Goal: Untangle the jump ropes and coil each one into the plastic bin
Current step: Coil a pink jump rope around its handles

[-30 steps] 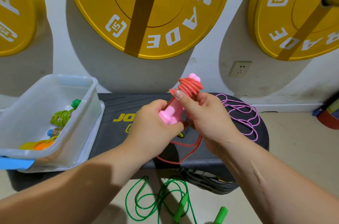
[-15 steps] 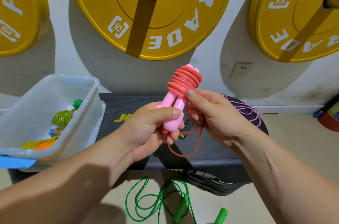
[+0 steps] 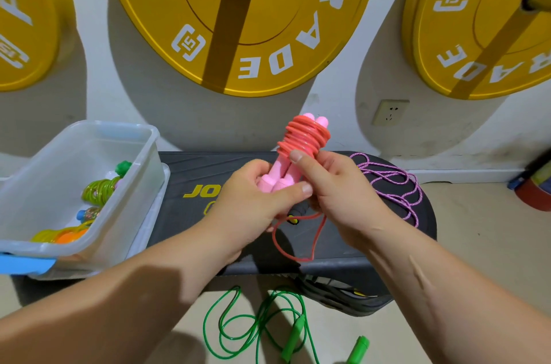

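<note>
Red cord (image 3: 302,137): wound on the pink handles (image 3: 277,182), it may spring off if its slack tail (image 3: 304,259), dangling at six o'clock, goes untucked before the drop.
Left hand (image 3: 253,208): fingers wrapped tight round the handles' lower ends.
Right hand (image 3: 337,193): thumb presses the coil's lowest turn; fingers curl behind, apparently pinching cord.
Plastic bin (image 3: 89,128): nine o'clock, well apart, holding coiled ropes.
Waiting: purple rope (image 3: 393,182) three o'clock, green rope (image 3: 256,319) six o'clock.

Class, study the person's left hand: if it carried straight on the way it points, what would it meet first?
The left hand, gripping the pink handles, points up and right; it would probably meet the right hand close beside it, which holds the red rope, though depth is unclear.
</note>
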